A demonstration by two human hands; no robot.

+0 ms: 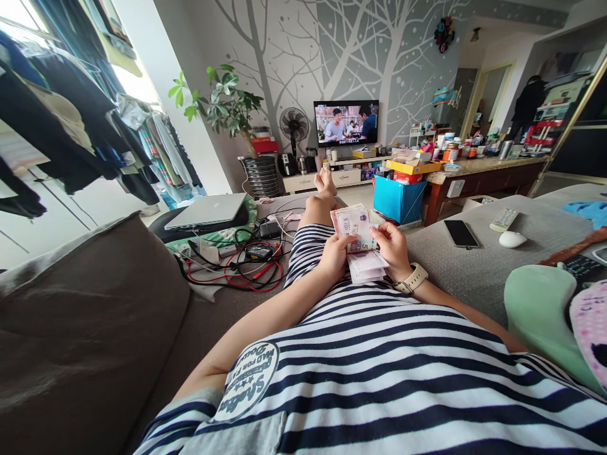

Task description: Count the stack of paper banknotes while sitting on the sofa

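Grey sofa (478, 265), with a striped lap at its middle. Laptop (207, 211) shut flat near the sofa's far left corner, above tangled red and black cables (237, 265). Left hand (334, 256) and right hand (394, 248) over the lap, both curled closed around a stack of banknotes (353, 229), top notes fanned upward. Phone (460, 233) and white mouse (513, 239) lying to the right.

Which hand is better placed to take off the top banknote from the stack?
Probably the right hand: its fingers lie on the top edge of the banknotes. The left hand grips the stack from below and supports it.
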